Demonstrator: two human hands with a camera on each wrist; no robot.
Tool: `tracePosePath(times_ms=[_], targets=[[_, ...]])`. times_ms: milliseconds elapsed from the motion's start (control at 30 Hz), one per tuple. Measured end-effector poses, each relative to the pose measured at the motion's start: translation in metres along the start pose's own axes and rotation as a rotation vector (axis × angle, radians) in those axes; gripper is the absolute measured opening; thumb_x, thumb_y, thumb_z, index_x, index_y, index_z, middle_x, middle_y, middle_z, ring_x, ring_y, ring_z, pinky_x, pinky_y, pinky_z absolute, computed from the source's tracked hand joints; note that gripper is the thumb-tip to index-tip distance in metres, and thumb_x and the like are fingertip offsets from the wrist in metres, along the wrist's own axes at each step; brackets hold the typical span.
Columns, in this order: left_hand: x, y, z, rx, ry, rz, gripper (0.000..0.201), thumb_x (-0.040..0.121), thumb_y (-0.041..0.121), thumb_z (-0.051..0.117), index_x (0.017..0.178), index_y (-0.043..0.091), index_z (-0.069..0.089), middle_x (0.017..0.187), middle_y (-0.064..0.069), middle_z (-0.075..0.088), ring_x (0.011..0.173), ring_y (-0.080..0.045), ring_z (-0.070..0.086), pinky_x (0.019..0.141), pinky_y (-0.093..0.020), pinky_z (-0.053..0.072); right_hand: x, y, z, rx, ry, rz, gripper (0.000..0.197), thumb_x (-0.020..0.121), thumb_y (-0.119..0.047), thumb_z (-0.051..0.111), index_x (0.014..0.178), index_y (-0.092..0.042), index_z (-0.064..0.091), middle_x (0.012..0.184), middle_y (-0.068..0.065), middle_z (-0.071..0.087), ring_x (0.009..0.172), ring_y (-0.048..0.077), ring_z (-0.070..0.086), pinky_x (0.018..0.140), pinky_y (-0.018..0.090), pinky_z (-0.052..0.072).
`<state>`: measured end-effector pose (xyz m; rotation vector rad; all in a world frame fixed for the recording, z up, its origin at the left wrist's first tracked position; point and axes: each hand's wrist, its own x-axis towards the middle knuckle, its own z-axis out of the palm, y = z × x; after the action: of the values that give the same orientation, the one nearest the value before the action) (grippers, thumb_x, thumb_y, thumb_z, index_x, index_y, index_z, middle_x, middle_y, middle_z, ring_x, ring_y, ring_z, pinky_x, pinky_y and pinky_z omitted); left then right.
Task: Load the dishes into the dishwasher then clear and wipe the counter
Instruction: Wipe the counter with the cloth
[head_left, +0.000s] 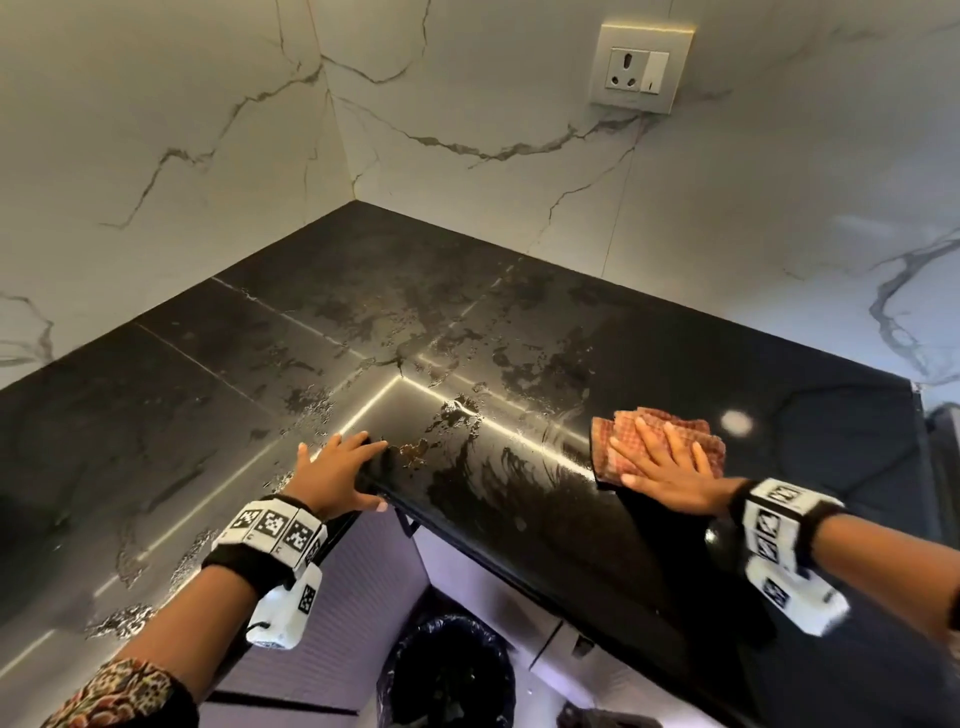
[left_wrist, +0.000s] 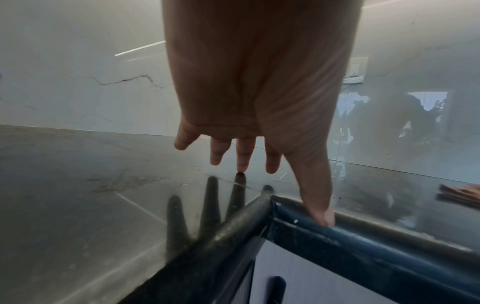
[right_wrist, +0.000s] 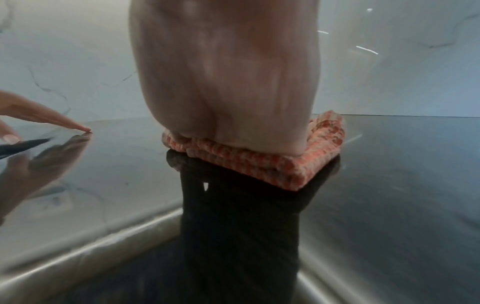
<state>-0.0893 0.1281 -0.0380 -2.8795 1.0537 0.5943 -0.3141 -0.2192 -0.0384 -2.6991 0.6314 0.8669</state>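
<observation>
Your right hand (head_left: 670, 467) lies flat on the folded red checked cloth (head_left: 660, 441), fingers (head_left: 641, 434) straight and spread, pressing it onto the black surface (head_left: 519, 332) just inside the front edge. Nothing is pinched; the cloth is held only by downward pressure.

Your left hand (head_left: 337, 473) is released too: fingertips touch the surface at the inner corner of the L, and the thumb sits on the rounded front edge, as the left wrist view shows. It grips nothing.

No dishes show on the surface, so this reads as the wiping stage.

Wet film and beaded patches (head_left: 395, 317) spread from the middle toward the back corner; the strip nearest you looks smeared but clearer.

Risks from here:
- A flat palm can slide over the cloth instead of dragging it, and the folds may open up.
- Sweeping toward the front edge would likely push water over it, toward the cabinet fronts and the black-lined bin (head_left: 447, 670) below.
- A braced left hand on wet stone may slip.
- The wall socket (head_left: 636, 67) sits above the back run; keep a wet cloth clear of it.
</observation>
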Motion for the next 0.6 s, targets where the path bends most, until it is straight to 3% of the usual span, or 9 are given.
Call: tracePosePath(times_ms=[167,267,367,500,600], targets=[[-0.001,-0.001,0.001,0.012,0.018,0.012,0.082,0.079,0.048,0.065,0.146,0.033,0.021,0.156,0.002,0.015,0.144,-0.030,0.007,0.110,-0.065,0.002,0.010,-0.079,-0.003,-0.078,-0.041,-0.213,0.056,0.097,-0.056,0.019,0.144,-0.046,-0.010,0.149,-0.007,-0.035,0.137,0.031,-0.031,0.109,0.055,-0.017],[0.004,-0.002,-0.002,0.020,0.021,0.011,0.080,0.080,0.048,0.064,0.146,0.033,0.022,0.156,0.001,0.014,0.144,-0.030,0.002,0.110,-0.066,0.002,-0.005,-0.107,0.019,-0.172,-0.070,-0.381,0.062,0.086,-0.069,0.011,0.140,-0.050,-0.014,0.139,-0.008,-0.042,0.133,0.029,-0.036,0.105,0.054,-0.022],[0.009,-0.005,-0.006,0.060,0.028,0.017,0.079,0.079,0.051,0.064,0.145,0.033,0.024,0.156,0.001,0.013,0.145,-0.030,0.000,0.109,-0.067,0.001,-0.030,-0.095,0.044,-0.240,-0.071,-0.456,0.070,0.064,-0.077,-0.006,0.130,-0.058,-0.021,0.136,-0.009,-0.047,0.127,0.025,-0.042,0.102,0.046,-0.024],[0.017,-0.012,-0.009,0.140,0.030,0.017,0.078,0.076,0.055,0.064,0.143,0.035,0.030,0.156,0.001,0.016,0.144,-0.031,0.000,0.107,-0.069,-0.001,-0.053,-0.048,0.054,-0.220,-0.123,-0.406,0.063,0.059,-0.083,-0.014,0.118,-0.066,-0.030,0.131,-0.014,-0.052,0.126,0.024,-0.045,0.105,0.043,-0.024],[0.021,-0.013,-0.009,0.177,0.038,0.038,0.073,0.077,0.054,0.063,0.141,0.034,0.034,0.155,0.003,0.018,0.145,-0.029,-0.002,0.106,-0.070,-0.003,-0.048,-0.034,0.042,-0.157,-0.111,-0.304,0.072,0.051,-0.087,-0.019,0.119,-0.064,-0.028,0.135,-0.012,-0.049,0.127,0.020,-0.043,0.106,0.041,-0.022]])
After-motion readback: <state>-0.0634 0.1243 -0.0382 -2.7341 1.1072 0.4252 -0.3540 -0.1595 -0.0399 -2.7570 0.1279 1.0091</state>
